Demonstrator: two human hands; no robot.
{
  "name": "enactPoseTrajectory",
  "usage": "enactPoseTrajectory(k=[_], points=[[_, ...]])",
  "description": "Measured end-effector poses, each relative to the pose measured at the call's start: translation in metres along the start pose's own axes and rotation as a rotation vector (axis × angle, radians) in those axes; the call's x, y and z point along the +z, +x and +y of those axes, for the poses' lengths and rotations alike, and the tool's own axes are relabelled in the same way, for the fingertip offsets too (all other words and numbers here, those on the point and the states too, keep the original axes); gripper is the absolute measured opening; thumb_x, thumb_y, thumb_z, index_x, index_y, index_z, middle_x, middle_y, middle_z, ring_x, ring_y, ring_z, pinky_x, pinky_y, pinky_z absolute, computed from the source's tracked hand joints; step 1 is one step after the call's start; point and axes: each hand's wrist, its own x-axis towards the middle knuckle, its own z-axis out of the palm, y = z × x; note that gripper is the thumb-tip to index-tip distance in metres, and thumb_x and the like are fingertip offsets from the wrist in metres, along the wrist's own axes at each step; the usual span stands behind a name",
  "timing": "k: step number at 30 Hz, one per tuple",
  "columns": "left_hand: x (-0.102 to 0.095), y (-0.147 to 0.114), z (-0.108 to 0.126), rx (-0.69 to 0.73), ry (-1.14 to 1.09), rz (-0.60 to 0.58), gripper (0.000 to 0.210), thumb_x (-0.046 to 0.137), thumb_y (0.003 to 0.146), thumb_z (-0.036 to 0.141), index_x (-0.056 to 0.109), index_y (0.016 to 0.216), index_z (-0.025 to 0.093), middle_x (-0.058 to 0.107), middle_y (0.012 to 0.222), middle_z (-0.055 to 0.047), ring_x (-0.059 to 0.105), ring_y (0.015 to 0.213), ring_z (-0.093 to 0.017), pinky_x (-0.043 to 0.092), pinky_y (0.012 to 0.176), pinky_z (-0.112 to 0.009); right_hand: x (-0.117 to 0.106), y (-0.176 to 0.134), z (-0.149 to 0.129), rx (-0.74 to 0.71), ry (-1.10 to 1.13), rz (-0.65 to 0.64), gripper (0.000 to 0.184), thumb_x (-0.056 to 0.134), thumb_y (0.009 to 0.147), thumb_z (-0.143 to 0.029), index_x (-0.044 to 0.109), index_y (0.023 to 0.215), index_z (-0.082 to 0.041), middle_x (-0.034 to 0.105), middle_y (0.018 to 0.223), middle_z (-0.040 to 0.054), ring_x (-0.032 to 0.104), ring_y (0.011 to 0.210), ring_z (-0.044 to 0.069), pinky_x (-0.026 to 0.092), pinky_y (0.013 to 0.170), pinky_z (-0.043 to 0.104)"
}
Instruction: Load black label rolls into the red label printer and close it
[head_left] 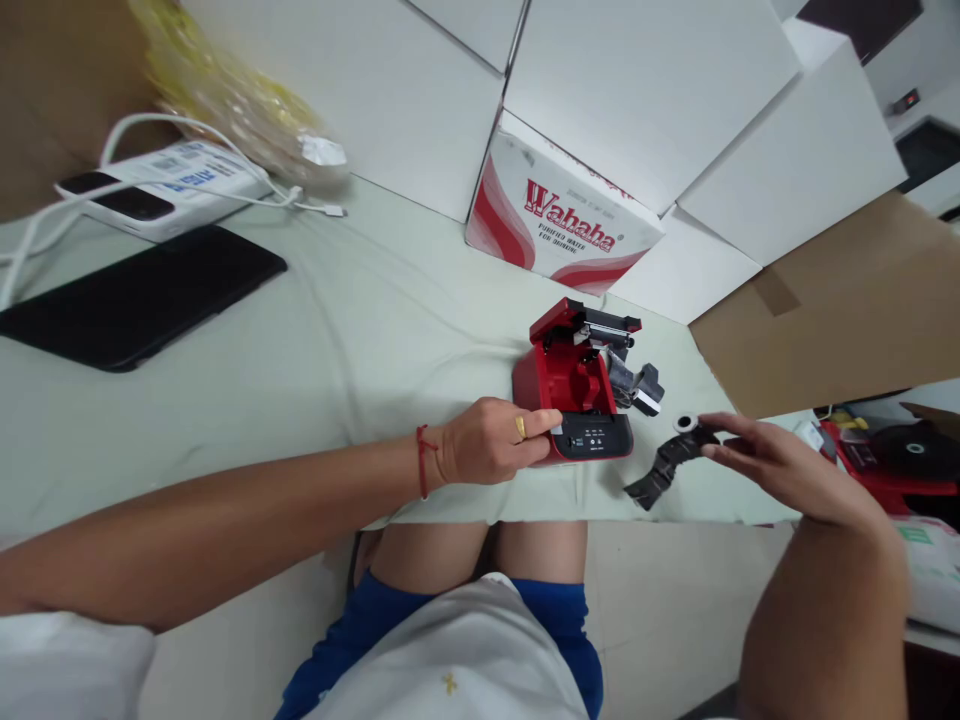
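Observation:
A small red machine with a black button panel, which looks like a label printer (pixel 529 385), stands near the table's front edge. Its lid is raised, baring the red hollow inside. My left hand (pixel 495 440) is closed at the printer's front left corner, fingertips against the panel's edge. To the right, my right hand (pixel 757 455) pinches a dark strip roll (pixel 671 452) between thumb and fingers. A white ring-shaped core shows at the roll's upper end, and its loose strip hangs down to the left. Dark grey parts (pixel 634 385) sit at the printer's right side.
At the back stands a Wahaha carton (pixel 559 225) against white boxes (pixel 637 90). A black phone (pixel 142 295), a white device (pixel 172 185) with cables and yellow plastic wrap (pixel 240 100) lie on the left. A brown cardboard box (pixel 847 300) is at right.

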Motion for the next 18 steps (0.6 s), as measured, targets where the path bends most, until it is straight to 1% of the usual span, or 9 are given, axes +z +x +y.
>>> enactPoseTrajectory(k=[2, 3, 4, 6, 9, 11, 13, 15, 18], points=[[0.001, -0.001, 0.000, -0.001, 0.011, -0.016, 0.023, 0.044, 0.089, 0.004, 0.050, 0.073, 0.019, 0.078, 0.105, -0.006, 0.054, 0.053, -0.009, 0.043, 0.051, -0.026, 0.016, 0.011, 0.029, 0.070, 0.024, -0.087, 0.043, 0.067, 0.081, -0.056, 0.077, 0.108, -0.025, 0.079, 0.096, 0.0065, 0.071, 0.081, 0.024, 0.056, 0.073, 0.034], [0.002, -0.002, 0.000, 0.000, 0.016, -0.024, 0.023, 0.043, 0.087, 0.003, 0.050, 0.072, 0.019, 0.077, 0.106, -0.006, 0.054, 0.053, -0.009, 0.042, 0.051, -0.026, 0.026, 0.018, 0.039, 0.104, 0.027, -0.101, 0.039, 0.067, 0.079, -0.052, 0.077, 0.104, -0.024, 0.080, 0.097, 0.0070, 0.071, 0.081, 0.025, 0.056, 0.074, 0.035], [0.002, -0.002, 0.000, -0.001, 0.020, -0.033, 0.022, 0.043, 0.085, 0.002, 0.050, 0.073, 0.019, 0.077, 0.107, -0.006, 0.053, 0.053, -0.008, 0.041, 0.051, -0.026, 0.036, 0.026, 0.048, 0.139, 0.013, -0.059, 0.036, 0.067, 0.076, -0.049, 0.077, 0.099, -0.023, 0.079, 0.096, 0.0076, 0.070, 0.077, 0.025, 0.056, 0.073, 0.036], [0.002, -0.002, -0.001, -0.002, 0.023, -0.041, 0.022, 0.043, 0.082, 0.001, 0.050, 0.074, 0.019, 0.077, 0.108, -0.005, 0.053, 0.053, -0.009, 0.040, 0.050, -0.026, 0.057, 0.039, 0.057, 0.183, -0.026, 0.064, 0.034, 0.064, 0.075, -0.043, 0.077, 0.097, -0.020, 0.078, 0.093, 0.0099, 0.067, 0.071, 0.024, 0.054, 0.072, 0.038], [0.001, -0.001, -0.001, 0.002, 0.011, -0.027, 0.022, 0.043, 0.080, -0.001, 0.049, 0.073, 0.019, 0.077, 0.106, -0.005, 0.052, 0.053, -0.009, 0.039, 0.050, -0.026, 0.085, 0.053, 0.055, 0.168, -0.049, 0.233, 0.034, 0.056, 0.083, -0.041, 0.075, 0.100, -0.020, 0.075, 0.097, 0.0112, 0.066, 0.075, 0.023, 0.052, 0.077, 0.039], [0.000, -0.001, -0.002, 0.004, 0.002, -0.021, 0.022, 0.043, 0.079, -0.001, 0.048, 0.073, 0.020, 0.077, 0.105, -0.005, 0.051, 0.053, -0.009, 0.040, 0.050, -0.026, 0.102, 0.061, 0.048, 0.113, -0.042, 0.294, 0.032, 0.052, 0.087, -0.039, 0.075, 0.100, -0.021, 0.073, 0.099, 0.0096, 0.066, 0.080, 0.022, 0.052, 0.080, 0.037], [0.000, -0.001, -0.002, 0.002, 0.004, -0.032, 0.023, 0.043, 0.079, -0.002, 0.048, 0.073, 0.020, 0.076, 0.105, -0.005, 0.049, 0.053, -0.009, 0.040, 0.050, -0.026, 0.115, 0.070, 0.041, 0.056, -0.037, 0.333, 0.033, 0.051, 0.088, -0.035, 0.074, 0.106, -0.021, 0.072, 0.106, 0.0101, 0.066, 0.087, 0.023, 0.052, 0.084, 0.037], [0.000, -0.001, -0.002, -0.001, 0.008, -0.044, 0.023, 0.042, 0.079, -0.002, 0.048, 0.073, 0.019, 0.076, 0.107, -0.005, 0.050, 0.053, -0.009, 0.040, 0.051, -0.026, 0.125, 0.080, 0.036, 0.021, -0.047, 0.380, 0.037, 0.052, 0.089, -0.033, 0.072, 0.116, -0.018, 0.069, 0.119, 0.0139, 0.065, 0.100, 0.026, 0.052, 0.092, 0.041], [0.000, -0.002, -0.002, 0.001, 0.008, -0.044, 0.022, 0.043, 0.079, -0.001, 0.049, 0.072, 0.019, 0.076, 0.109, -0.005, 0.051, 0.055, -0.009, 0.040, 0.051, -0.026, 0.130, 0.092, 0.035, 0.012, -0.073, 0.430, 0.045, 0.053, 0.089, -0.033, 0.067, 0.128, -0.015, 0.062, 0.133, 0.0182, 0.057, 0.119, 0.030, 0.047, 0.104, 0.046]])
